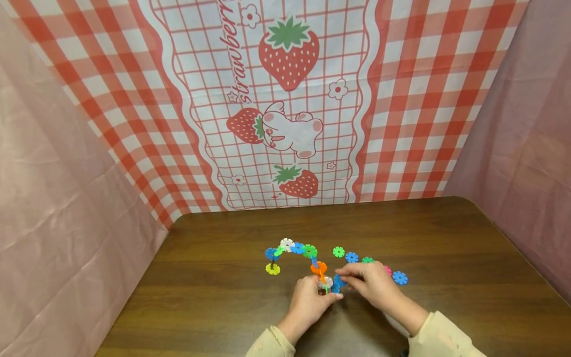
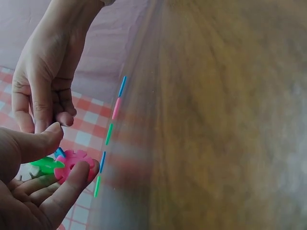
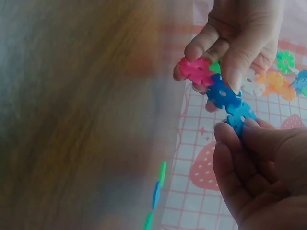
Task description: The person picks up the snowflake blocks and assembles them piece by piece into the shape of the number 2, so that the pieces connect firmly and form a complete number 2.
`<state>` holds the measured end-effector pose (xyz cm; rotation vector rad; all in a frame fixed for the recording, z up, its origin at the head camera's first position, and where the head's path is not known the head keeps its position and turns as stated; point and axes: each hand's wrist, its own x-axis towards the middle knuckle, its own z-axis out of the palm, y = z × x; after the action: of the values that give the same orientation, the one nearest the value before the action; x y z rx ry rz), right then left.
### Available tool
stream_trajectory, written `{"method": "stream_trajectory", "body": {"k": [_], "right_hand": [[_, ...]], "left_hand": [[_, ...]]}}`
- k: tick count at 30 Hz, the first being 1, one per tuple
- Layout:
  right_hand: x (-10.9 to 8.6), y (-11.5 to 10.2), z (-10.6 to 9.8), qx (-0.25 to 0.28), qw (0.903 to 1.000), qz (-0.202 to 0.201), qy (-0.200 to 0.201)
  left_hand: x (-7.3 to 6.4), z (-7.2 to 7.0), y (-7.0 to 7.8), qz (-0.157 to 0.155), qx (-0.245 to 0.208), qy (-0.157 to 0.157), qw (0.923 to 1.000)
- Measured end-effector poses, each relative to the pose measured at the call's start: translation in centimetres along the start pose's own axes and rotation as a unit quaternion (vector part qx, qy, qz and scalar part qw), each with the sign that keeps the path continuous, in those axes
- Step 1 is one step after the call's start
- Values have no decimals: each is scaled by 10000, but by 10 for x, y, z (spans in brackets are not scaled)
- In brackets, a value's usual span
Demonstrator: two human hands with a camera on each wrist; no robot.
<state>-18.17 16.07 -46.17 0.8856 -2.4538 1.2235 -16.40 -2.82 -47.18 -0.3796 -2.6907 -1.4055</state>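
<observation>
Left hand (image 1: 309, 300): grasping the near end of a chain of notched plastic discs (image 1: 310, 251). In the right wrist view its fingers curled about a pink disc (image 3: 195, 72), with the thumb by a dark blue disc (image 3: 221, 93). Right hand (image 1: 376, 285): pinching a lighter blue disc (image 3: 241, 116) between thumb and finger. The lighter blue disc met the dark blue one edge over edge; how deep the slots engaged could not be told.

Chain position: middle of the wooden table (image 1: 200, 297), curving from the hands to the far left. Passed through a white disc (image 1: 327, 282) and orange discs (image 1: 318, 268), then blue and green ones, a second white disc (image 1: 287, 245) and more blue, to a yellow disc (image 1: 272, 269) at the left end.

Right of the chain, a row of five loose discs (image 1: 352, 257) lay flat, running from far left to near right: green, blue, green, pink, blue. The right hand partly hid the pink one from the head view.

Surroundings: strawberry-print cloth (image 1: 290, 119) hung beyond the far table edge; pinkish drapes (image 1: 513, 124) stood left and right. Both forearms wore cream sleeves (image 1: 446, 339).
</observation>
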Motion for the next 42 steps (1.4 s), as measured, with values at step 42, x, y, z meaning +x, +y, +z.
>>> {"method": "stream_trajectory", "body": {"k": [42], "right_hand": [[-32,52,-73,-2314,9465,2147,-664]], "left_hand": [[3,-6,-5,-696,-1674,-458,9824]]}}
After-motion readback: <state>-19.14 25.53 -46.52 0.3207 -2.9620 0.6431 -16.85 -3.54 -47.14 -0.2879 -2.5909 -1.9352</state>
